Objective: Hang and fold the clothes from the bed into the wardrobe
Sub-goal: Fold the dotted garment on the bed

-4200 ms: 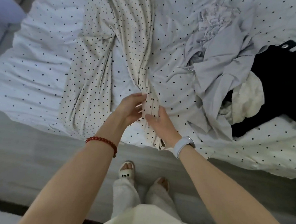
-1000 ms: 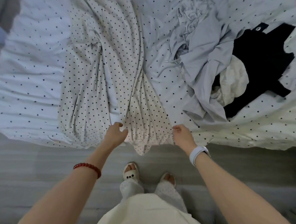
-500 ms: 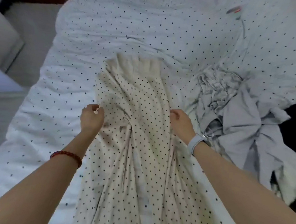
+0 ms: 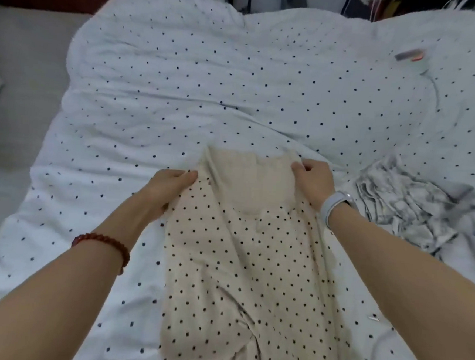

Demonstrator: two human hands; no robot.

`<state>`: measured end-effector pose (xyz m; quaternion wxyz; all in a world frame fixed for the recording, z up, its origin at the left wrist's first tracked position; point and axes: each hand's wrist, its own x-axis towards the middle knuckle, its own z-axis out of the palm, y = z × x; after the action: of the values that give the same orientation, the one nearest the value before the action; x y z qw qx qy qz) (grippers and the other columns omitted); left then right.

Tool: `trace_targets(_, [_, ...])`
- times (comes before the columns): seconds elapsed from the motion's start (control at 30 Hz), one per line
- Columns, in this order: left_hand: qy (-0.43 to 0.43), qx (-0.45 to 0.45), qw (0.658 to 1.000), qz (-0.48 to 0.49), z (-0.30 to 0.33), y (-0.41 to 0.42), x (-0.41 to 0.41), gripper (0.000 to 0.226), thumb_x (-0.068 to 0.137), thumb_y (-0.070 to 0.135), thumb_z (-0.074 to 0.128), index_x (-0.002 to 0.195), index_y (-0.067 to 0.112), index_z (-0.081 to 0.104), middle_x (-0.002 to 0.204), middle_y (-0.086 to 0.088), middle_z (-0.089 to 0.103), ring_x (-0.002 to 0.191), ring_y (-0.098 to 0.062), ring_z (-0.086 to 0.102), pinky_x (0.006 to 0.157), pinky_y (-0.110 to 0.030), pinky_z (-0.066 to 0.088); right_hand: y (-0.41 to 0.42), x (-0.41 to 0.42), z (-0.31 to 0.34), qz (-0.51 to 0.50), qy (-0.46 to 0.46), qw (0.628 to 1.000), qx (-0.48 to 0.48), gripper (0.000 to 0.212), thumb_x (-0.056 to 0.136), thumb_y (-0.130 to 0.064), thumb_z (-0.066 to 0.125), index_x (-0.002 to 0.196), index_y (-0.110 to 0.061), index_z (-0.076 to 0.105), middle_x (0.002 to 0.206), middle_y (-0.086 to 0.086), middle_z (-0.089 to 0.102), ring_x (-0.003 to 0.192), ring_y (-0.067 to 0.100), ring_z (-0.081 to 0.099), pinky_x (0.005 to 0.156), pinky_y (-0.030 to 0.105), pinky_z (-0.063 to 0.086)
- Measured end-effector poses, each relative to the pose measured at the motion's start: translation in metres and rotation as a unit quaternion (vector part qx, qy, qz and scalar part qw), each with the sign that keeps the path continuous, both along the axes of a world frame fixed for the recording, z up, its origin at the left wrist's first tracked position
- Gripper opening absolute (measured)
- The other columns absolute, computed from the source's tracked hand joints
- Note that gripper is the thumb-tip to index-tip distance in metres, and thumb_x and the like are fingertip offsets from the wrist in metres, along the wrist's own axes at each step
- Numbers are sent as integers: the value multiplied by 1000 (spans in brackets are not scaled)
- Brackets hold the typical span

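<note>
A cream garment with black dots (image 4: pixel 240 278) lies lengthwise on the bed, its plain cream waistband (image 4: pixel 247 177) at the far end. My left hand (image 4: pixel 171 183), red bead bracelet on its wrist, pinches the waistband's left corner. My right hand (image 4: pixel 312 179), with a white wristband, grips the right corner. Both arms stretch out over the garment.
The white duvet with dark dots (image 4: pixel 238 76) covers the bed. A crumpled grey garment (image 4: pixel 406 203) lies right of my right hand. A small grey and red object with a cord (image 4: pixel 411 55) sits far right. Floor (image 4: pixel 21 80) shows at left.
Both hands moved up the garment from its middle to the waistband, and the view tilted further up the bed. The black garment has left the view.
</note>
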<state>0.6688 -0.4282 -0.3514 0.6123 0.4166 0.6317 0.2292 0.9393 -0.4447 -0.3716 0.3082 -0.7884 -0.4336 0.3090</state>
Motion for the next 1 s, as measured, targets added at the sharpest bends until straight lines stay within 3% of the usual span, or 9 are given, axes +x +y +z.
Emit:
trace_targets(0.07, [34, 109, 991, 74, 15, 12, 3, 21, 95, 25, 53, 80, 14, 63, 82, -6, 65, 77, -22, 63, 74, -35, 52, 15, 0, 25, 10, -53, 998, 32, 44, 93, -21, 48, 56, -24, 26, 54, -7, 29, 50, 9, 28, 48, 26, 20])
trace_targets(0.17, [21, 212, 959, 185, 44, 39, -1, 15, 94, 22, 52, 86, 21, 64, 81, 7, 62, 74, -7, 58, 68, -23, 48, 46, 3, 71, -17, -97, 992, 78, 44, 95, -23, 46, 56, -30, 28, 56, -10, 33, 52, 5, 31, 48, 25, 21])
trace_targets(0.37, [48, 315, 918, 237, 112, 116, -5, 36, 93, 20, 51, 58, 12, 50, 48, 8, 38, 55, -8, 37, 53, -17, 34, 127, -1, 168, -45, -120, 974, 184, 37, 96, -23, 45, 59, -20, 40, 59, -1, 44, 60, 17, 41, 53, 29, 28])
trace_targets(0.5, [86, 346, 905, 232, 137, 169, 4, 37, 94, 25, 50, 60, 10, 52, 55, -4, 44, 62, -17, 41, 58, -28, 33, 177, 6, 204, -50, -143, 965, 213, 41, 97, -25, 43, 57, -16, 37, 57, 0, 42, 61, 22, 42, 51, 28, 26])
trace_targets(0.6, [169, 303, 911, 222, 97, 187, 14, 36, 95, 31, 48, 72, 8, 62, 67, -15, 59, 63, -24, 48, 58, -29, 39, 207, 8, 175, -34, -154, 973, 168, 40, 97, -27, 43, 58, -16, 42, 59, 2, 46, 64, 25, 47, 49, 26, 26])
trace_targets(0.7, [239, 244, 915, 217, 55, 187, 10, 25, 97, 31, 46, 78, 22, 60, 69, -4, 59, 66, -22, 50, 59, -29, 41, 212, 5, 130, -13, -158, 982, 103, 32, 97, -32, 44, 69, -21, 58, 68, 3, 57, 67, 26, 53, 50, 25, 31])
trace_targets(0.8, [312, 238, 904, 171, -2, 203, 9, 26, 97, 31, 44, 91, 19, 67, 84, -5, 64, 74, -23, 54, 62, -29, 42, 228, 12, 65, 17, -194, 980, 36, 34, 97, -37, 42, 71, -22, 60, 71, 5, 58, 66, 24, 53, 50, 24, 30])
trace_targets(0.87, [375, 248, 884, 130, -29, 208, 8, 31, 96, 32, 44, 92, 14, 68, 90, -8, 64, 82, -28, 56, 70, -35, 47, 231, 18, 37, 27, -204, 979, 18, 35, 97, -38, 42, 70, -24, 58, 71, 1, 57, 67, 23, 52, 48, 23, 28])
trace_targets(1.0, [523, 237, 818, 9, -63, 216, 10, 32, 98, 33, 38, 109, 17, 64, 111, -7, 58, 106, -28, 48, 86, -37, 38, 242, 25, -1, 59, -211, 976, 1, 30, 95, -39, 43, 88, -20, 66, 81, 1, 62, 73, 21, 53, 59, 27, 37])
